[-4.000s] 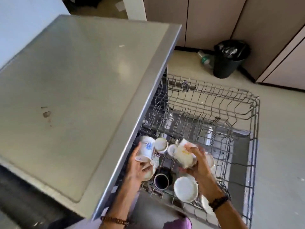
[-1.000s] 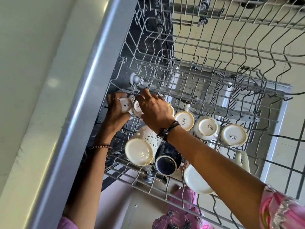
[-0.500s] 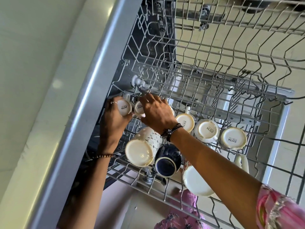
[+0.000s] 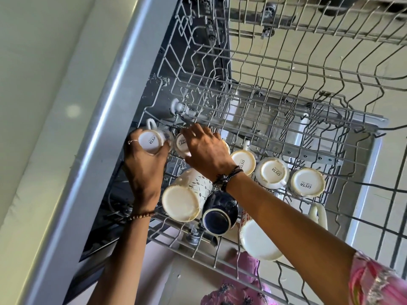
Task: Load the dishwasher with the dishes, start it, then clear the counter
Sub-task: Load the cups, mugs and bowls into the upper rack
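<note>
Cups sit upturned, bases showing, in the pulled-out upper rack (image 4: 286, 102) of the dishwasher, in a row along its near-left part. The leftmost cup (image 4: 149, 140), white with "SISTA" printed on its base, is gripped by the left hand (image 4: 143, 170), fingers curled round its body; its handle points away toward the rack wire. The second cup (image 4: 182, 146), just beside the first, is partly covered by the right hand (image 4: 207, 153), whose fingers curl over it and reach to the wire beyond; whether they actually clasp the cup cannot be told. Three further marked cups (image 4: 273, 172) continue the row to the right, standing close together. Nearer the person lie a patterned white mug (image 4: 187, 199), a dark blue mug (image 4: 220, 213) touching it, and a large white mug (image 4: 257, 243), all base-up or tilted. A beaded bracelet (image 4: 141, 215) circles the left wrist, dark cords (image 4: 226, 178) the right. The steel counter edge (image 4: 105, 128) runs along the rack's left side. A pink sleeve (image 4: 378, 282) shows at lower right.
</note>
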